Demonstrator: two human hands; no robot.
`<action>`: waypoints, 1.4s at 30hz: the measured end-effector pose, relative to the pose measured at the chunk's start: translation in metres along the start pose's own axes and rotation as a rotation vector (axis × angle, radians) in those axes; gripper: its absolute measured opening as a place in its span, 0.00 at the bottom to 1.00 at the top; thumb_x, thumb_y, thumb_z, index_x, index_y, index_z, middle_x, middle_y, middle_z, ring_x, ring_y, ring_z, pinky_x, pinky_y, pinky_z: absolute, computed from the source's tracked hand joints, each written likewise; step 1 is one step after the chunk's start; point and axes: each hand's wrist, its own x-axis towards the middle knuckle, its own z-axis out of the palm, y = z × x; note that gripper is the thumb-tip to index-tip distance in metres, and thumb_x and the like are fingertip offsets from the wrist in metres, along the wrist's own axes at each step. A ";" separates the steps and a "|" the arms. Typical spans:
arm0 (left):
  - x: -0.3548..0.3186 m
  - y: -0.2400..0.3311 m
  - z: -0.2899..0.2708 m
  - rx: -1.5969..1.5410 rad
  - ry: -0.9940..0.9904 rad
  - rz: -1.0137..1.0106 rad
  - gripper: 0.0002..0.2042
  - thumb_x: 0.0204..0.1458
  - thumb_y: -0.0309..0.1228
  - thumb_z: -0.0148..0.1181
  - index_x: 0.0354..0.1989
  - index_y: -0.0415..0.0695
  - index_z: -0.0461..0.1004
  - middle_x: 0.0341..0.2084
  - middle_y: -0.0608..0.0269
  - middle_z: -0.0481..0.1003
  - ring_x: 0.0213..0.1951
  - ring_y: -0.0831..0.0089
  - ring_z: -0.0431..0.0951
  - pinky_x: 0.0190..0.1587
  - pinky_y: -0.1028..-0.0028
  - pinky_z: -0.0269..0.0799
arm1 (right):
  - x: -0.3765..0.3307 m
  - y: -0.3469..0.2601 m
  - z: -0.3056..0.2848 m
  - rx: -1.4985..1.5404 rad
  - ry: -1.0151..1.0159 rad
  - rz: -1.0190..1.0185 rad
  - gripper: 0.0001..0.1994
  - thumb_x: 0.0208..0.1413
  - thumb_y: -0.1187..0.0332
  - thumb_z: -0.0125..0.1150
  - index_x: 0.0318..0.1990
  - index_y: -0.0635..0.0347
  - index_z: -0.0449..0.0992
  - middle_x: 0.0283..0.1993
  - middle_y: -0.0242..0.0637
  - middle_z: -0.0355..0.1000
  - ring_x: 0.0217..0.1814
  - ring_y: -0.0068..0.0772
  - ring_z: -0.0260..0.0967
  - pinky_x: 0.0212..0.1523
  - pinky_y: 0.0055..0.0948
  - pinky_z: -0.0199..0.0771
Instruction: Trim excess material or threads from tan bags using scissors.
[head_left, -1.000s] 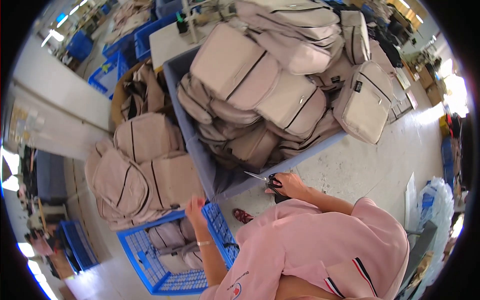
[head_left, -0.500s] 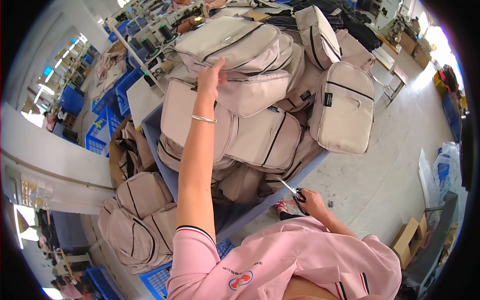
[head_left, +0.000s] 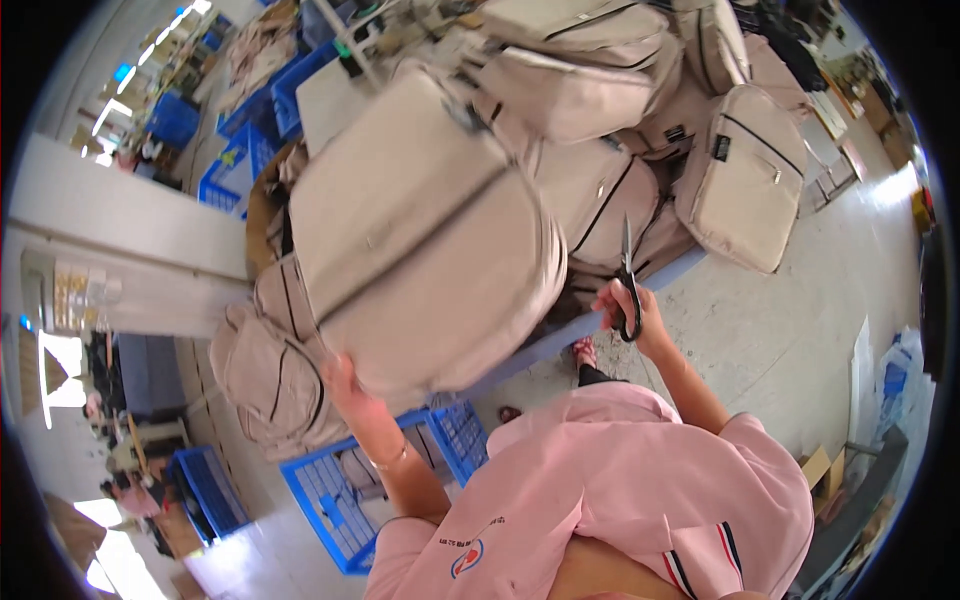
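A large beige backpack (head_left: 420,240) with a black zip line across it is tilted up before me, its edges a little blurred. My left hand (head_left: 352,390) grips its lower left edge, the fingers partly hidden at the rim. To the right, my right hand (head_left: 645,318) is closed around black-handled scissors (head_left: 629,285), whose blades point up and away from me. Behind the held backpack, several similar bags lie heaped in a blue-grey bin (head_left: 530,358). One upright beige backpack (head_left: 748,180) leans at the heap's right side.
More beige bags (head_left: 265,375) are piled at the left, beside a white wall ledge (head_left: 130,270). A blue plastic crate (head_left: 335,500) stands on the floor near my left arm. Grey floor (head_left: 780,330) stretches to the right, with cardboard boxes (head_left: 825,475) at the lower right.
My left hand has come back from the top of the heap toward me and now holds a backpack by its edge. The scissors have moved up slightly and their blades now point away from me.
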 end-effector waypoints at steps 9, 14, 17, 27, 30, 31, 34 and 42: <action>-0.192 -0.120 -0.229 0.087 0.004 -0.824 0.10 0.55 0.29 0.62 0.42 0.38 0.78 0.39 0.65 0.79 0.43 0.77 0.77 0.48 0.75 0.71 | 0.011 0.123 0.142 -0.126 -0.300 0.231 0.25 0.55 0.45 0.64 0.36 0.65 0.76 0.27 0.31 0.72 0.26 0.20 0.69 0.26 0.21 0.68; -0.211 -0.137 -0.242 0.002 0.054 -0.800 0.14 0.58 0.31 0.60 0.50 0.39 0.73 0.45 0.62 0.78 0.48 0.74 0.76 0.52 0.73 0.71 | -0.021 0.130 0.166 -0.218 -0.290 0.179 0.17 0.56 0.55 0.66 0.31 0.62 0.73 0.24 0.28 0.72 0.21 0.18 0.67 0.22 0.24 0.65; -0.198 -0.129 -0.232 -0.189 0.173 -0.749 0.16 0.59 0.33 0.60 0.53 0.42 0.69 0.48 0.61 0.76 0.48 0.73 0.76 0.51 0.72 0.72 | -0.034 0.120 0.160 -0.394 -0.334 0.112 0.16 0.58 0.56 0.64 0.36 0.62 0.75 0.28 0.28 0.73 0.22 0.17 0.67 0.23 0.21 0.65; -0.199 -0.143 -0.220 -0.018 0.149 -0.512 0.12 0.59 0.26 0.59 0.49 0.38 0.71 0.42 0.62 0.78 0.40 0.75 0.77 0.44 0.74 0.74 | -0.068 0.079 0.170 -0.687 -0.285 -0.127 0.22 0.54 0.53 0.68 0.35 0.64 0.68 0.24 0.40 0.66 0.26 0.32 0.60 0.30 0.33 0.64; -0.217 -0.131 -0.210 0.309 0.141 -0.439 0.09 0.57 0.26 0.61 0.44 0.37 0.72 0.37 0.63 0.77 0.38 0.78 0.73 0.40 0.76 0.71 | -0.062 0.070 0.180 -0.697 -0.237 -0.162 0.22 0.51 0.55 0.70 0.32 0.64 0.65 0.22 0.40 0.64 0.23 0.32 0.61 0.26 0.34 0.64; -0.222 -0.126 -0.204 0.499 0.118 -0.407 0.09 0.57 0.27 0.61 0.42 0.36 0.72 0.35 0.63 0.76 0.36 0.79 0.72 0.39 0.77 0.69 | -0.059 0.064 0.187 -0.697 -0.250 -0.169 0.22 0.51 0.55 0.70 0.32 0.64 0.65 0.22 0.40 0.64 0.23 0.32 0.61 0.26 0.34 0.64; -0.232 -0.121 -0.191 0.455 0.185 -0.350 0.09 0.56 0.28 0.62 0.36 0.36 0.70 0.29 0.65 0.74 0.33 0.79 0.67 0.35 0.76 0.67 | -0.043 0.058 0.209 -0.685 -0.354 -0.308 0.23 0.50 0.54 0.71 0.34 0.64 0.67 0.21 0.38 0.64 0.22 0.27 0.61 0.25 0.31 0.64; -0.229 -0.086 -0.170 0.874 0.160 -0.336 0.09 0.55 0.28 0.62 0.37 0.36 0.71 0.29 0.61 0.75 0.31 0.75 0.68 0.35 0.73 0.67 | -0.009 0.079 0.224 -0.413 -0.804 0.053 0.09 0.51 0.71 0.60 0.37 0.67 0.71 0.24 0.28 0.68 0.23 0.19 0.62 0.23 0.24 0.63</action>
